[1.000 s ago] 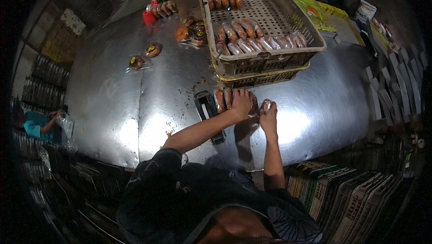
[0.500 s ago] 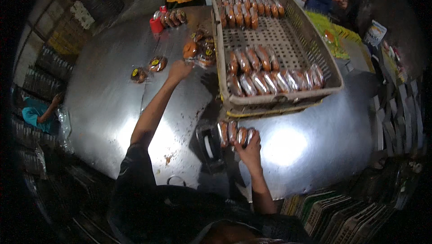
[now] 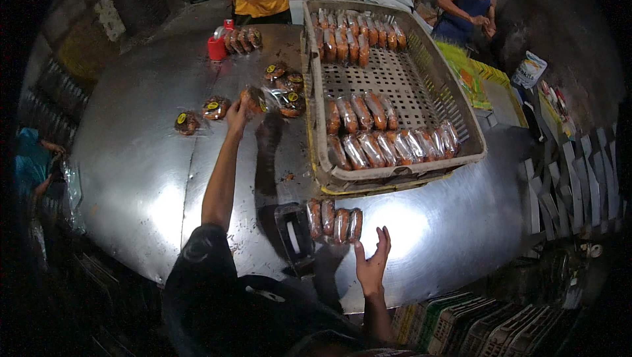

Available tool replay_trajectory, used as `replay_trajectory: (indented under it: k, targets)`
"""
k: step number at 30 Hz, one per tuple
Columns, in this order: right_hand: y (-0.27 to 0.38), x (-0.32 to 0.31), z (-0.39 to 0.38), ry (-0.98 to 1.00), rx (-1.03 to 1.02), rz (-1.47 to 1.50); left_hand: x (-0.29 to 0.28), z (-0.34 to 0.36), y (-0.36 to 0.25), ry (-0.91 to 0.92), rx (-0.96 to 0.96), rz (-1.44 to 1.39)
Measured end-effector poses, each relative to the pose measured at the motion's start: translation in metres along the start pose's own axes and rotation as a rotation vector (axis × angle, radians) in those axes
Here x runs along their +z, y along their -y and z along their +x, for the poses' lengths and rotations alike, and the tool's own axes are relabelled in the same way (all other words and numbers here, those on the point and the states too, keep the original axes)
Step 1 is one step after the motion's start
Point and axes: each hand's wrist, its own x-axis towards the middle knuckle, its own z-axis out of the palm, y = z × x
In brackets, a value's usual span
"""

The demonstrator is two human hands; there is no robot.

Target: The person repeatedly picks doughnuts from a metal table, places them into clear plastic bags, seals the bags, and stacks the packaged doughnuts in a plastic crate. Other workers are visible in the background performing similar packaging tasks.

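My left hand [image 3: 236, 120] is closed on a plastic-wrapped doughnut [image 3: 252, 100], raised over the metal table. Close by lie several more wrapped doughnuts [image 3: 289, 102] with round yellow labels, and a pair of wrapped doughnuts [image 3: 215, 107] sits farther left. Nearer to me, a short row of wrapped doughnuts [image 3: 334, 221] stands on edge beside a black tape dispenser [image 3: 294, 238]. Just right of that row my right hand [image 3: 373, 266] is open, fingers spread, holding nothing.
A large plastic crate [image 3: 401, 171] holds rows of wrapped doughnuts on the right of the metal table [image 3: 138, 159]. A red tape dispenser [image 3: 216, 49] stands at the far side. Stacked crates [image 3: 461, 327] are at lower right. Co-workers stand beyond the table and at left.
My left hand has picked up a doughnut and drawn it left, away from the cluster. My right hand has let go of the near row and opened to its right. The view has shifted.
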Motion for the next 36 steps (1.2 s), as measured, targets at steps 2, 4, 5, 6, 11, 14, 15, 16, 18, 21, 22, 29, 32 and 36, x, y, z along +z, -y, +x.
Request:
replay_trajectory:
  k: [2,4,5,6,11,14,15,16,18,21,22,29,32,36]
  targets:
    - [0.020,0.009,0.004,0.069,-0.111,0.060,-0.015,-0.074,-0.014,0.060,-0.047,-0.640]
    - [0.046,0.025,0.007,0.202,-0.123,0.329,-0.017,-0.162,-0.021,0.147,0.035,-0.881]
    - [0.059,0.033,0.010,0.271,-0.115,0.558,-0.020,-0.208,-0.023,0.151,-0.111,-0.866]
    - [0.070,0.041,0.009,0.371,-0.032,0.790,-0.022,-0.252,-0.023,0.282,-0.139,-0.872]
    - [0.084,0.037,-0.036,0.546,-0.001,0.725,-0.037,-0.379,-0.047,0.485,-0.120,-0.734]
    - [0.084,0.034,-0.076,0.487,-0.090,0.651,-0.041,-0.407,-0.066,0.284,0.000,-0.418]
    - [0.084,0.030,-0.082,0.492,-0.098,0.716,-0.041,-0.414,-0.070,0.232,-0.084,-0.458]
    - [0.085,0.028,-0.086,0.508,-0.095,0.767,-0.039,-0.422,-0.073,0.184,-0.086,-0.476]
    - [0.089,0.022,-0.088,0.547,0.003,0.811,-0.039,-0.436,-0.077,0.147,-0.092,-0.497]
    - [0.096,0.014,-0.091,0.462,-0.288,0.673,-0.041,-0.453,-0.081,0.212,0.124,-0.689]
    - [0.098,0.013,-0.094,0.467,-0.280,0.701,-0.042,-0.457,-0.083,0.237,0.198,-0.735]
    - [0.107,0.017,-0.103,0.686,-0.029,1.095,-0.063,-0.469,-0.102,0.243,0.397,-0.128]
    - [0.113,0.014,-0.094,0.932,0.203,1.024,-0.069,-0.466,-0.102,0.299,0.328,-0.157]
    - [0.125,0.009,-0.098,0.788,-0.338,0.708,-0.072,-0.459,-0.092,0.346,0.348,-0.274]
